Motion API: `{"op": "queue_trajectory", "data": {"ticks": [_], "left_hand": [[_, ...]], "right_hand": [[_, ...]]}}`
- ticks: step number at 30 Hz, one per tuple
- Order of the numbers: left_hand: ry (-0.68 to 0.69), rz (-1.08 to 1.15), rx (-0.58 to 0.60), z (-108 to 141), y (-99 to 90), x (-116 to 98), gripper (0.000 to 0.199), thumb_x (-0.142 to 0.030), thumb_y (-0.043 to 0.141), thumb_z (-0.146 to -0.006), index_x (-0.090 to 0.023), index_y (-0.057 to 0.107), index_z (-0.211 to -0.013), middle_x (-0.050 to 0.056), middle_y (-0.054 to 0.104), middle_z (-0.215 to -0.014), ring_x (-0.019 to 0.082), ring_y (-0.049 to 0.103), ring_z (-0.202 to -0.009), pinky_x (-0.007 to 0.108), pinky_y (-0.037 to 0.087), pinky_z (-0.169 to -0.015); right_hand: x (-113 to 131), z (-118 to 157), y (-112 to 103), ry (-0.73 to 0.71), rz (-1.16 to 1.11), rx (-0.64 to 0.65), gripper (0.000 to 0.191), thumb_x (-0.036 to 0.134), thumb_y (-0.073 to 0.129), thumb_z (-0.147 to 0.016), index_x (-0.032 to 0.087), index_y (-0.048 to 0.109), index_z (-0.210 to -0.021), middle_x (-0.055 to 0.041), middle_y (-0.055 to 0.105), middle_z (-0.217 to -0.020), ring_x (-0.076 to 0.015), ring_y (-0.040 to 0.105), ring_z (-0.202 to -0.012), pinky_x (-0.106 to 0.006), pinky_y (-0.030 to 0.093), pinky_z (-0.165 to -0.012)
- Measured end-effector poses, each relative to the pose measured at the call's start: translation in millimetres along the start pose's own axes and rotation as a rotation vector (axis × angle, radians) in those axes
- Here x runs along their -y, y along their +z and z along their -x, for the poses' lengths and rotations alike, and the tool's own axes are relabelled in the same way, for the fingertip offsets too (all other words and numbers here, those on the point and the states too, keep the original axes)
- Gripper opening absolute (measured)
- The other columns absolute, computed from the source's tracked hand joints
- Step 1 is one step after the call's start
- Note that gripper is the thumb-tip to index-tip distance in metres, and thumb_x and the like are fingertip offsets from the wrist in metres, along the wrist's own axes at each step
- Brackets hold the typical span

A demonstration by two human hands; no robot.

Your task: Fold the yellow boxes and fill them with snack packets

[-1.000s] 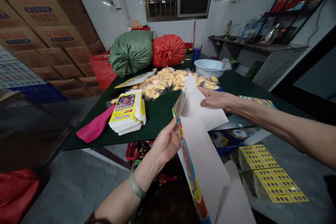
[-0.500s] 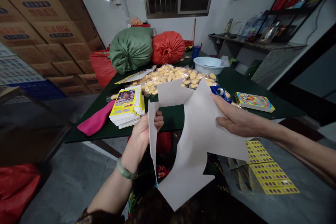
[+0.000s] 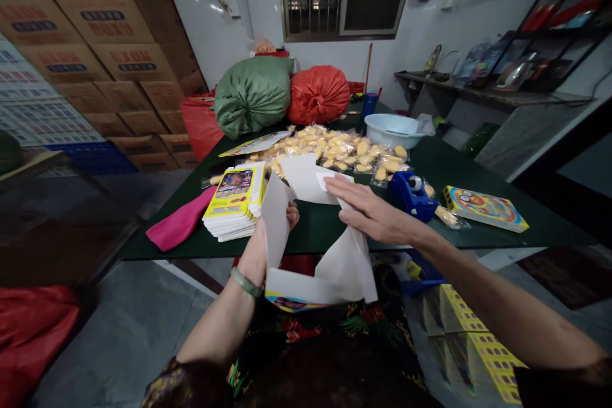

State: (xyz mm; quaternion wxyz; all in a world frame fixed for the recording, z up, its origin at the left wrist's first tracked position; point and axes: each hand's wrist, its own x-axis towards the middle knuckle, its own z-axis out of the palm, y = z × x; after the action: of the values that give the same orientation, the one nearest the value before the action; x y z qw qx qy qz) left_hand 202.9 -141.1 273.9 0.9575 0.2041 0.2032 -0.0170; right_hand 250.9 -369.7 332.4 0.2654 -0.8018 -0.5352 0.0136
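Observation:
A partly folded cardboard carton (image 3: 301,287), white inside with a coloured printed outside, is held above my lap at the near table edge. My left hand (image 3: 280,223), with a green bangle at its wrist, is closed around the carton's left panel; part of the hand is hidden behind the card. My right hand (image 3: 368,207) lies over the right panel and its far flap, fingers stretched out and thumb apart, touching the card. Left of the carton is a stack of flat yellow printed cards (image 3: 234,204). Beyond it lies a heap of wrapped yellow pieces (image 3: 325,143).
A blue tape dispenser (image 3: 414,194) and a colourful closed box (image 3: 485,207) lie to the right. A pink cloth (image 3: 179,223) is at the left edge. Green (image 3: 253,99) and red sacks (image 3: 319,95) and a pale basin (image 3: 392,131) stand at the back of the table (image 3: 478,166).
The carton has gone from a spread, loosely bent sheet to a ring of raised panels. My right hand has moved left with its panel, and the tape dispenser now shows fully.

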Motion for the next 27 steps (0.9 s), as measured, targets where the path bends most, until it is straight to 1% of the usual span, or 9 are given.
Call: {"op": "queue_trajectory", "data": {"ticks": [4, 8, 11, 13, 17, 19, 22, 24, 27], "left_hand": [[-0.092, -0.069, -0.024, 3, 4.6, -1, 0.015, -0.007, 0.037, -0.087, -0.014, 0.047, -0.078, -0.002, 0.039, -0.063, 0.005, 0.039, -0.044, 0.012, 0.036, -0.038], [-0.112, -0.150, -0.030, 9, 12.1, 3, 0.015, -0.008, 0.041, -0.086, -0.013, 0.048, -0.074, -0.002, 0.039, -0.060, 0.004, 0.036, -0.043, 0.011, 0.034, -0.037], [-0.114, -0.210, -0.024, 14, 18.4, 10, 0.013, -0.014, 0.049, -0.086, -0.013, 0.049, -0.072, -0.003, 0.041, -0.058, 0.003, 0.036, -0.041, 0.011, 0.031, -0.036], [-0.086, -0.260, -0.034, 15, 20.9, 14, 0.017, -0.020, 0.056, -0.085, -0.014, 0.049, -0.071, -0.003, 0.043, -0.057, 0.003, 0.034, -0.039, 0.012, 0.027, -0.033], [0.006, -0.417, -0.077, 7, 19.6, 11, 0.020, -0.029, 0.056, -0.087, -0.015, 0.052, -0.074, -0.001, 0.048, -0.055, 0.006, 0.040, -0.038, 0.015, 0.033, -0.035], [-0.016, -0.496, -0.112, 0, 18.8, 4, 0.027, -0.038, 0.049, -0.089, -0.016, 0.054, -0.075, 0.002, 0.053, -0.056, 0.011, 0.049, -0.042, 0.020, 0.042, -0.039], [-0.039, -0.586, -0.146, -12, 24.3, -9, 0.040, -0.053, 0.043, -0.089, -0.016, 0.056, -0.079, 0.005, 0.060, -0.061, 0.018, 0.059, -0.050, 0.030, 0.050, -0.044], [-0.060, -0.631, -0.070, -18, 33.3, -16, 0.041, -0.054, 0.047, -0.086, -0.016, 0.060, -0.086, 0.006, 0.063, -0.064, 0.020, 0.061, -0.053, 0.032, 0.051, -0.046], [-0.098, -0.760, 0.112, -21, 49.9, -20, 0.027, -0.038, 0.060, -0.083, -0.013, 0.064, -0.091, 0.007, 0.065, -0.066, 0.019, 0.061, -0.054, 0.030, 0.051, -0.048]], "right_hand": [[-10, -15, 18, 0.079, 0.230, 0.060, 0.051, 0.043, 0.037, -0.093, 0.012, 0.054, -0.130, -0.0135, 0.046, -0.143, -0.0356, 0.024, -0.141, -0.058, 0.024, -0.110], [-16, -6, 24, 0.107, 0.246, 0.026, 0.044, 0.040, 0.041, -0.092, 0.017, 0.057, -0.126, -0.0093, 0.048, -0.142, -0.0356, 0.025, -0.141, -0.059, 0.022, -0.110], [-18, 3, 38, 0.147, 0.212, -0.101, 0.041, 0.033, 0.032, -0.095, 0.019, 0.060, -0.122, -0.0087, 0.050, -0.140, -0.0301, 0.029, -0.140, -0.055, 0.023, -0.111], [-20, 7, 50, 0.240, 0.208, -0.246, 0.042, 0.034, 0.038, -0.093, 0.018, 0.055, -0.128, -0.0124, 0.040, -0.147, -0.0306, 0.024, -0.141, -0.054, 0.023, -0.111], [-27, 8, 64, 0.595, -0.013, -0.447, 0.096, 0.044, 0.067, -0.071, 0.014, 0.020, -0.148, -0.0207, 0.017, -0.155, -0.0374, 0.017, -0.143, -0.059, 0.025, -0.108], [-29, 7, 60, 0.662, -0.228, -0.401, 0.113, 0.044, 0.072, -0.064, 0.015, 0.007, -0.151, -0.0211, 0.023, -0.153, -0.0366, 0.028, -0.139, -0.056, 0.029, -0.108], [-28, 4, 47, 0.622, -0.368, -0.286, 0.117, 0.042, 0.073, -0.063, 0.017, 0.002, -0.152, -0.0185, 0.033, -0.149, -0.0350, 0.038, -0.133, -0.051, 0.033, -0.107], [-24, 3, 40, 0.602, -0.357, -0.227, 0.115, 0.041, 0.071, -0.065, 0.017, 0.001, -0.152, -0.0184, 0.037, -0.147, -0.0356, 0.041, -0.130, -0.051, 0.035, -0.105], [-19, 2, 35, 0.552, -0.309, -0.177, 0.113, 0.039, 0.069, -0.068, 0.016, -0.002, -0.152, -0.0188, 0.041, -0.144, -0.0352, 0.045, -0.128, -0.051, 0.038, -0.102]]}}
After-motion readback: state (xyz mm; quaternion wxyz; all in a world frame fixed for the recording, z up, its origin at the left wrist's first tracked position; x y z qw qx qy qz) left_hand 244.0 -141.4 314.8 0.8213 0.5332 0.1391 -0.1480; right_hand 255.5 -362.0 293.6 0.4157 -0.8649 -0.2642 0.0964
